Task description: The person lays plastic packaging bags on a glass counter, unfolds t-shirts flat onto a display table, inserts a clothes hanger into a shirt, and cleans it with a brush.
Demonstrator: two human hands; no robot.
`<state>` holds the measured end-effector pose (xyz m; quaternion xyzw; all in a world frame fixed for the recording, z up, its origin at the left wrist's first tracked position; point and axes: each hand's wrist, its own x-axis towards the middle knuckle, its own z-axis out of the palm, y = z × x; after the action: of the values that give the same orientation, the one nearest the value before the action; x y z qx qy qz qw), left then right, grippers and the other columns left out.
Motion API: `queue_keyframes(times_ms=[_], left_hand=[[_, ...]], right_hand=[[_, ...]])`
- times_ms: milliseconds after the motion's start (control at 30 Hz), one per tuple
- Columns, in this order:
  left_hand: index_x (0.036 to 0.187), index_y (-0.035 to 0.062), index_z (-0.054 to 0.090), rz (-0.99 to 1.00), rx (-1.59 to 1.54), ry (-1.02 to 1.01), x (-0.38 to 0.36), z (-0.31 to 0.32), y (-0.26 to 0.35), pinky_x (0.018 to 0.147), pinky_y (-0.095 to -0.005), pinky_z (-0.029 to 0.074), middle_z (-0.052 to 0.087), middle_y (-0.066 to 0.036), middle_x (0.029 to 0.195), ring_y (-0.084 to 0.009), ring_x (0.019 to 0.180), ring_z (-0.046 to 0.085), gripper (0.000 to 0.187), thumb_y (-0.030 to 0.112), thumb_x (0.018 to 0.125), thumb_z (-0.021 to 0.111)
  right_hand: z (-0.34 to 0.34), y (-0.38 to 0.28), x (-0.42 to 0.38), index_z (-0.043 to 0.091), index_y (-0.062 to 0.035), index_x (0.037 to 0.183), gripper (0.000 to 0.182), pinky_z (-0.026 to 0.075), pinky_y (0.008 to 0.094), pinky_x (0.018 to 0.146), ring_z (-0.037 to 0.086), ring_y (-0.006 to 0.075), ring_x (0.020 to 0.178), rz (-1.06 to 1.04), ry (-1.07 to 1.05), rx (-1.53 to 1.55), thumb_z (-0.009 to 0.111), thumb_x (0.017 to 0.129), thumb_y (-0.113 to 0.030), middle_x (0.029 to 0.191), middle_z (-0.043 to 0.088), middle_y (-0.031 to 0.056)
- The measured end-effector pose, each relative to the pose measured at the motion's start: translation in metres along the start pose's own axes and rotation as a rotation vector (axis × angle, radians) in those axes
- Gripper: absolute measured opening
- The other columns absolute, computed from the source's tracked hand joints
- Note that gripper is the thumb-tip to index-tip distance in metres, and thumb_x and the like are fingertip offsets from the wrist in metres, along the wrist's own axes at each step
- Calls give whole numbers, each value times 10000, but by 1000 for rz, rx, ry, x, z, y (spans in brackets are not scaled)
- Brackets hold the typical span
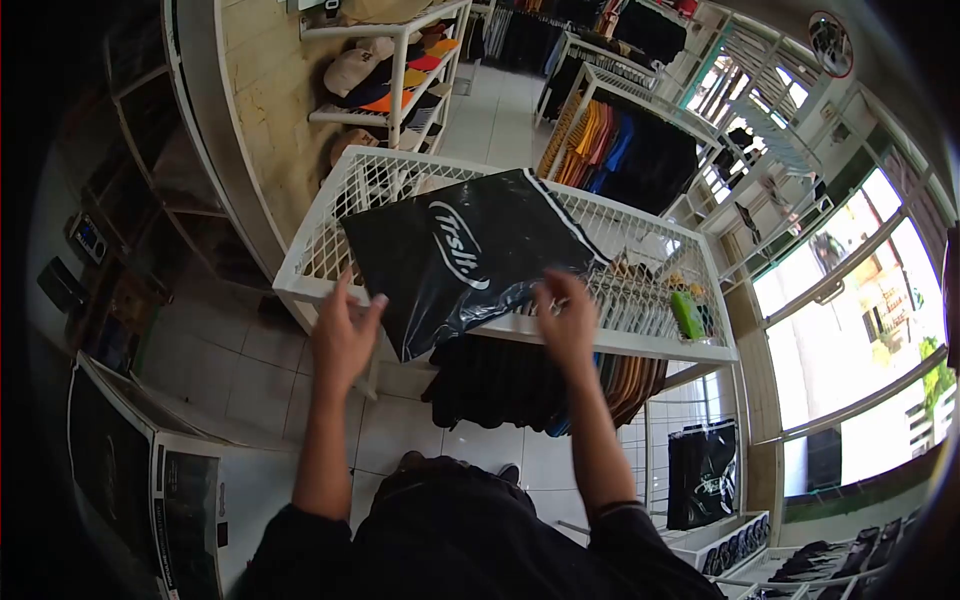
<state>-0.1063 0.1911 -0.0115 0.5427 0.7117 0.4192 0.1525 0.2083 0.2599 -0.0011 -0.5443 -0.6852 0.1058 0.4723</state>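
A black plastic mailer bag (500, 215) with a white printed logo lies slanted across the white mesh top of a display rack. Its surface is glossy, and its lower edge is wrinkled. A white strip runs along its right end. My left hand (343, 335) is by the bag's lower left side, thumb and fingers spread, with nothing in it. At the bag's lower right edge, my right hand (567, 318) has its fingers bent and a little blurred by motion, overlapping the wrinkled plastic; whether they grip it I cannot tell.
The white mesh rack (715, 352) holds hanging clothes (500, 385) underneath. A bright green item (687, 315) lies at its right end. Caps (350, 72) fill shelves at the back left. More shirts (600, 145) hang behind. Black packages (702, 475) hang at lower right.
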Motion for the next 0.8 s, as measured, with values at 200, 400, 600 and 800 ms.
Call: queue_keyframes(times_ms=[200, 400, 600, 800], left_hand=[[1590, 73, 324, -72, -263, -270, -55, 25, 22, 727, -371, 542, 706, -120, 861, -217, 781, 698, 743, 325, 988, 680], [1468, 21, 490, 157, -286, -21, -17, 17, 9, 1075, -429, 457, 594, -251, 1382, -410, 1292, 573, 533, 46, 954, 628], [1384, 40, 584, 335, -71, 126, 71, 8, -21, 1011, -456, 480, 651, -219, 1245, -423, 1178, 611, 406, 134, 990, 615], [1319, 7, 641, 408, 28, 275, 111, 23, -53, 977, -460, 490, 685, -203, 1204, -382, 1131, 644, 432, 307, 1008, 647]], right_hand=[[9, 97, 74, 667, -48, 1225, 382, 467, 504, 959, 666, 391, 1051, -96, 101, -397, 679, 939, -302, 1078, 715, 167], [-4, 72, 59, 690, -34, 1210, 466, 453, 553, 964, 672, 405, 1059, 119, -93, -494, 665, 937, -412, 1088, 723, 204], [-4, 40, 40, 763, 11, 1065, 579, 523, 513, 900, 699, 452, 963, 326, -22, -335, 597, 958, -533, 942, 735, 273], [-10, 37, 50, 777, -12, 1075, 655, 514, 488, 970, 684, 449, 1062, 531, -237, -325, 539, 959, -612, 1025, 730, 287]])
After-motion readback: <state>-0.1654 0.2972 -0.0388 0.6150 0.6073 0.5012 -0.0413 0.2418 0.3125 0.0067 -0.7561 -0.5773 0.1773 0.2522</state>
